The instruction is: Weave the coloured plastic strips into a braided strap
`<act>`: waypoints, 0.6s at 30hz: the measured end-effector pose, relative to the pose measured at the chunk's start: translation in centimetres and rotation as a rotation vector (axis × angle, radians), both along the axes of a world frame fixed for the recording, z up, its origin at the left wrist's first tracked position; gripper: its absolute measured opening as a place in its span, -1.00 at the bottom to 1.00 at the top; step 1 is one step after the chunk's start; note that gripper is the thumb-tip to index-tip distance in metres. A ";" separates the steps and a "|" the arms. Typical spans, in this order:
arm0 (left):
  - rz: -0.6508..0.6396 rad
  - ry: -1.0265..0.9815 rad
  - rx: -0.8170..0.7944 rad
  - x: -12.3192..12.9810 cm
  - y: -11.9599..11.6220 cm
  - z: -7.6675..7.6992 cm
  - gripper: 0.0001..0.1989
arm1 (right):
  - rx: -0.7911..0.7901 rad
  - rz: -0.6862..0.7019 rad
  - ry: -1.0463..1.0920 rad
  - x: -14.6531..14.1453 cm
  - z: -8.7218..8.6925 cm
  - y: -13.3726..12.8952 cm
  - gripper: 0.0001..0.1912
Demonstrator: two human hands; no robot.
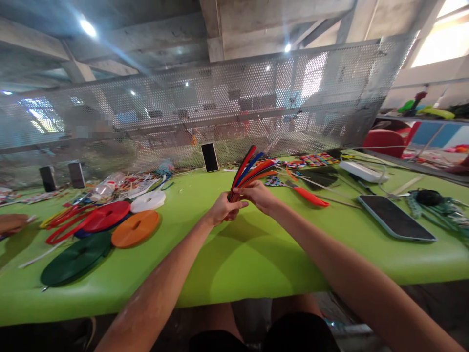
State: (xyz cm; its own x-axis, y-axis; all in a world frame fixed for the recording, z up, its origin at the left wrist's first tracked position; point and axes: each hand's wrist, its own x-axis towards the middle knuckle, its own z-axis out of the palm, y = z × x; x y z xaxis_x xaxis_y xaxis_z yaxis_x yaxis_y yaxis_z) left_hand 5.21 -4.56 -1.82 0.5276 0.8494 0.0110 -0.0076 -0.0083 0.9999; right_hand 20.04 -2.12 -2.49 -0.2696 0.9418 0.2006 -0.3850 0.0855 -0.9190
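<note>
A bundle of flat plastic strips (256, 168), red, blue, orange and black, fans out above the green tabletop. My left hand (224, 207) is closed around the lower end of the bundle, its thumb pointing to the right. The fingers of my right hand (258, 196) pinch the strips just above the left hand. Rolled coils lie left of my hands: orange (137, 229), white (148, 201), red (110, 215) and dark green (78, 259). A red-handled tool (310, 196) rests right of my right hand.
A phone (397, 217) and a white power strip (362, 172) lie on the right. Another phone (210, 157) leans upright ahead. Scraps and a clear plastic bottle (106, 188) are at the back left. A perforated metal screen (220, 107) runs behind. A co-worker's hand (14, 223) shows far left.
</note>
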 end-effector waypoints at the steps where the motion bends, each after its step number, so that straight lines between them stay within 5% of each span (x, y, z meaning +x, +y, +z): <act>1: -0.005 -0.002 -0.001 -0.1 0.0 0.0 -0.57 | -0.007 0.001 -0.002 0.0 0.0 0.0 -0.71; 18: -0.094 0.042 -0.092 -0.5 1.0 -0.3 -0.57 | 0.000 0.231 -0.014 0.8 -0.1 0.3 -0.63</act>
State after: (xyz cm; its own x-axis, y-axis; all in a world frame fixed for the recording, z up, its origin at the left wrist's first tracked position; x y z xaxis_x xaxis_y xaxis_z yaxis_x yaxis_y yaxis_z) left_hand 4.67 -3.54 -2.15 0.6031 0.7927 -0.0890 0.0383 0.0826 0.9958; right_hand 20.82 -1.80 -2.61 -0.4808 0.8548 0.1954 -0.3818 -0.0034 -0.9242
